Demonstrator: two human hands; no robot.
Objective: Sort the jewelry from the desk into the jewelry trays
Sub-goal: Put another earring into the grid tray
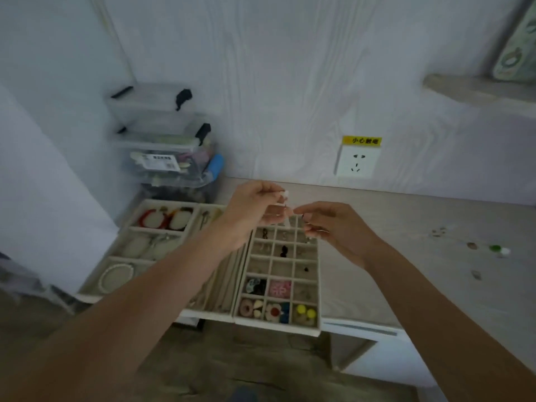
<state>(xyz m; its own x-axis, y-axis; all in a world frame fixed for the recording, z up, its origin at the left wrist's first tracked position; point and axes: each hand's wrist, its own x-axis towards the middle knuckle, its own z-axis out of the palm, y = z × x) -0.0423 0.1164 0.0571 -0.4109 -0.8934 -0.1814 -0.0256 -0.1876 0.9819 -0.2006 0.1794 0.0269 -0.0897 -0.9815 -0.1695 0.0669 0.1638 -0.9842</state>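
Observation:
Three beige jewelry trays lie side by side on the desk. The grid tray (292, 329) holds earrings and small colourful pieces in several cells. The left tray (127, 224) holds bracelets, and a narrow middle tray (214, 310) sits between them. My left hand (255, 210) hovers above the grid tray's far end, pinching a small white piece of jewelry (285, 194). My right hand (333, 224) is beside it, fingertips pinched on something tiny that I cannot make out. Loose jewelry pieces (499, 250) lie on the desk at the right.
Stacked clear plastic storage boxes (171, 146) stand against the wall behind the left tray. A wall socket (357, 163) with a yellow warning label sits above the desk. A shelf (475, 91) juts out at upper right. The desk's front edge (359, 327) runs below the trays.

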